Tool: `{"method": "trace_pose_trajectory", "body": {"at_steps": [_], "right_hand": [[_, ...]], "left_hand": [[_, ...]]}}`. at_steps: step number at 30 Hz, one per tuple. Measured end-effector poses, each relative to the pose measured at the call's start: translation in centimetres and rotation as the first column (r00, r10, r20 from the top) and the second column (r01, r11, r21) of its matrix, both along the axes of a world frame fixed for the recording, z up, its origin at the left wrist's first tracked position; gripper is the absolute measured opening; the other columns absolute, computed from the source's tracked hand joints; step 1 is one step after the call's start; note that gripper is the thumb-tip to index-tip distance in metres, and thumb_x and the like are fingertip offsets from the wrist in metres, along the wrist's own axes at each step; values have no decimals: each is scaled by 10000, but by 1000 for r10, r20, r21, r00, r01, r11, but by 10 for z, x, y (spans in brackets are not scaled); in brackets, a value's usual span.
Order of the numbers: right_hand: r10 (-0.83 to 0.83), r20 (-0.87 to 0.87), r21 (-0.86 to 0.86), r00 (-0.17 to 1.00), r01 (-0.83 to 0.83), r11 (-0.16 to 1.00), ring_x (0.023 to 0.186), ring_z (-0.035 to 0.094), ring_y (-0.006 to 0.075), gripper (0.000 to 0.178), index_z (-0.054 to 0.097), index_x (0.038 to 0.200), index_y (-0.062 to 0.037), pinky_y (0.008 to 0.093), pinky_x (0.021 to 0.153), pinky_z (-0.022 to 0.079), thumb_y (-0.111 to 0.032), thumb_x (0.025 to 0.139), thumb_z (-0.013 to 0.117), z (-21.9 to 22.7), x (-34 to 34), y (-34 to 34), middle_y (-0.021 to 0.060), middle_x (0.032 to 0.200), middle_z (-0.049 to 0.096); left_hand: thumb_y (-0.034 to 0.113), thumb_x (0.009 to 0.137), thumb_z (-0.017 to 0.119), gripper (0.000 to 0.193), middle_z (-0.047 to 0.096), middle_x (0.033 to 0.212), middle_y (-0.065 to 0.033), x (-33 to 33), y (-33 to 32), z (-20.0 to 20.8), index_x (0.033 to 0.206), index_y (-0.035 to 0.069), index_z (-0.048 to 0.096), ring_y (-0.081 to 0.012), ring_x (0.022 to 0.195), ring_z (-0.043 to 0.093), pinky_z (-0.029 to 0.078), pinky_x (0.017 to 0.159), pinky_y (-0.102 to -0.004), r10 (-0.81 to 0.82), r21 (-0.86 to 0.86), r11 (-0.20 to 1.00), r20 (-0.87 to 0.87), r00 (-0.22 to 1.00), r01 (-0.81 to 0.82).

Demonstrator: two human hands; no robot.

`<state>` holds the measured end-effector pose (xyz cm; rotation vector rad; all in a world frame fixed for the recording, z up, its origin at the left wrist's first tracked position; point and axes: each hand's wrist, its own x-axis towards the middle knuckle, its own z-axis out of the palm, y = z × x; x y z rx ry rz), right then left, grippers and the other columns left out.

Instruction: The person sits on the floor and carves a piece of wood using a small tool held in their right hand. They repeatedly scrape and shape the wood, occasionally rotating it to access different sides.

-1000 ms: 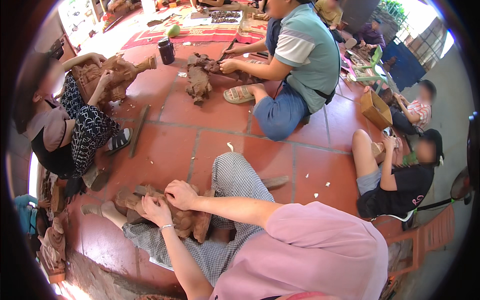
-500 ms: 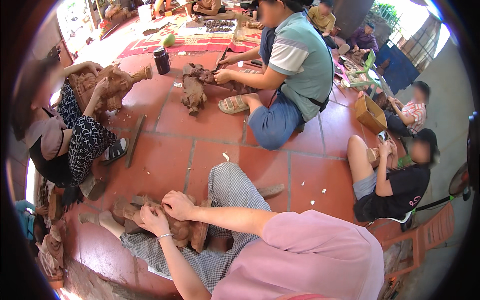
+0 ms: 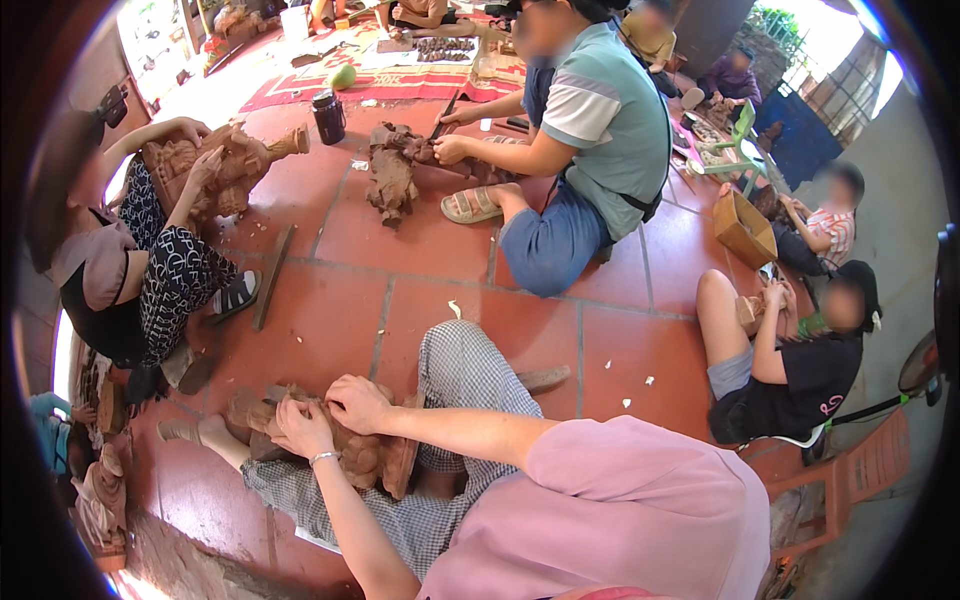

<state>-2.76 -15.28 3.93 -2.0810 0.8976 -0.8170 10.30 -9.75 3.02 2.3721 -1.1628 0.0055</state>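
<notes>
A brown carved wooden figure [image 3: 362, 455] lies across my lap, over checked trousers. My left hand [image 3: 303, 428], with a bracelet at its wrist, rests on the carving with its fingers bent and drawn together. Close beside it, my right hand [image 3: 358, 405] presses on the upper side of the figure, fingers curled down. Whatever the fingertips of either hand pinch is hidden. The hands cover the middle of the carving; its blocky base [image 3: 401, 455] shows on the right.
A wooden strip [image 3: 273, 277] lies on the red tiles, and another wooden piece [image 3: 543, 379] is beyond my knee. People nearby hold other carvings [image 3: 228, 172]. A dark jar [image 3: 328, 118] stands farther off. An orange chair [image 3: 845, 485] is at right.
My left hand has shifted slightly over the carving, with the fingers still drawn together. My right hand stays almost in place. The whole view has shifted slightly.
</notes>
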Motion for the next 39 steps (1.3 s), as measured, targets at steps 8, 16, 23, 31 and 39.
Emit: {"method": "trace_pose_trajectory", "body": {"at_steps": [8,16,23,31,39], "right_hand": [[-4,3,9,1000,4,1000,987,610,314,156,687,866,-16,435,867,486,-140,814,606,0,-3,-1,121,931,686],[28,37,-40,999,-27,999,943,624,330,155,687,852,-24,432,838,505,-153,815,610,-3,4,-1,127,907,689],[5,-4,-62,1000,-6,998,968,626,324,159,695,873,-41,424,859,503,-166,829,607,4,5,-1,118,930,693],[33,-81,16,996,-31,999,1035,618,292,176,699,890,-48,413,886,499,-176,855,584,4,0,1,95,977,698],[19,-110,18,994,-17,1000,1034,619,283,153,698,909,-54,399,886,498,-158,859,598,8,4,2,83,980,698]], "left_hand": [[182,810,714,169,610,1319,-98,9,26,-27,786,95,571,-331,1328,462,184,1078,-722,-182,-264,949,-5,983,175],[210,743,778,157,655,1240,-14,23,19,-17,740,162,629,-264,1282,511,126,1131,-650,-182,-188,964,41,982,186],[176,697,822,145,677,1195,4,46,44,0,717,145,682,-263,1307,485,119,1168,-569,-454,-337,851,-86,887,403],[155,683,828,142,684,1171,21,39,45,-1,719,136,691,-244,1273,513,177,1167,-516,-481,-346,830,-45,875,438],[196,663,838,130,679,1184,44,51,50,1,776,208,773,-262,1325,447,185,1155,-534,-479,-343,842,-121,869,416]]}}
